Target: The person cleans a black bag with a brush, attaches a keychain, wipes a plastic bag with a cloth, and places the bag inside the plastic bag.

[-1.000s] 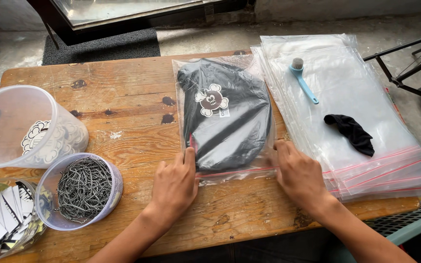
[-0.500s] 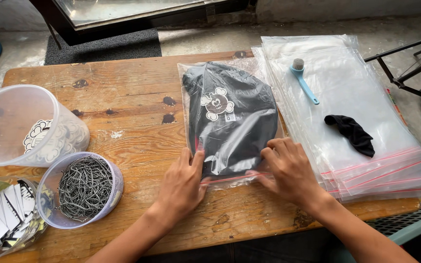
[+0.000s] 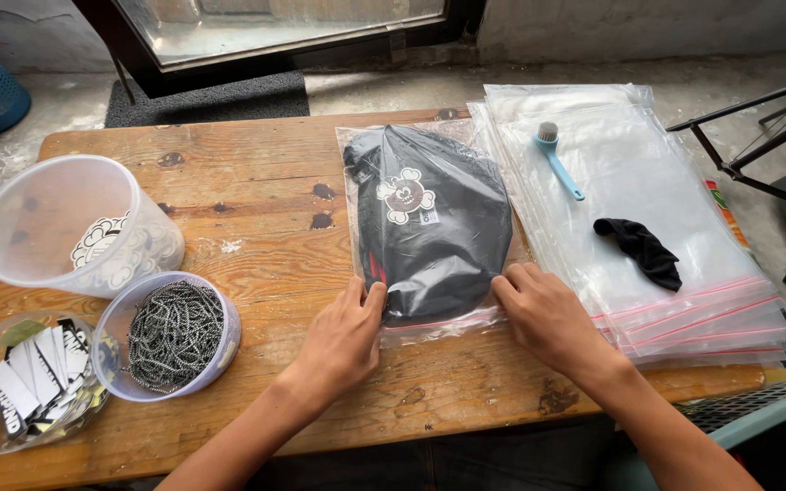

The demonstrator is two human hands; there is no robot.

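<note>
Clear zip bag (image 3: 429, 232) w/ black cap (image 3: 434, 227) inside lies mid wooden table (image 3: 256, 182). Left hand (image 3: 343, 336) & right hand (image 3: 548, 318) press its near edge, fingers flat, grasping nothing.

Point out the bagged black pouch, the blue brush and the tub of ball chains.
bagged black pouch (image 3: 434, 241), head view, middle of the black fabric inside the clear bag
blue brush (image 3: 559, 161), head view, on its handle
tub of ball chains (image 3: 175, 335), head view, on the chain pile
</note>
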